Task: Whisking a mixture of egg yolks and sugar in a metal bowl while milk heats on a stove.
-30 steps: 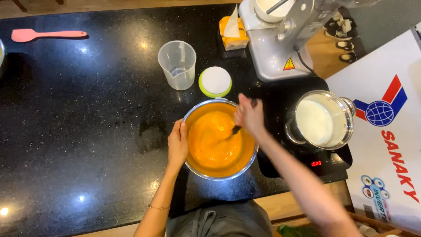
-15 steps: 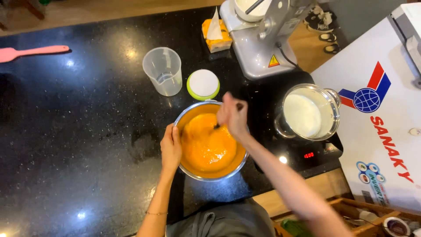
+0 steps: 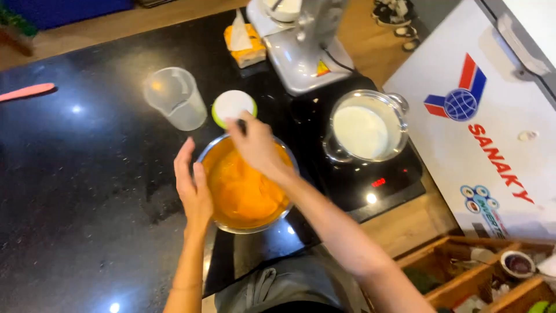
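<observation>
A metal bowl (image 3: 215, 152) of thick orange batter (image 3: 240, 188) stands on the black counter in front of me. My left hand (image 3: 192, 184) rests flat against the bowl's left rim, fingers together and pointing up. My right hand (image 3: 258, 148) is over the bowl's far rim, closed on the dark handle of a stirring tool (image 3: 241, 124) whose lower end is hidden behind the hand.
A clear measuring cup (image 3: 174, 98) and a white-and-green lid (image 3: 233, 107) sit behind the bowl. A pot of white liquid (image 3: 364, 128) is on a black induction cooker (image 3: 382, 179). A stand mixer (image 3: 301, 46), a pink spatula (image 3: 26, 91), a white chest freezer (image 3: 492, 116) and a wooden crate (image 3: 486, 272) are around.
My right hand has moved from the bowl's right side to its far rim while stirring. The view has shifted, so everything sits further left and lower in the frame.
</observation>
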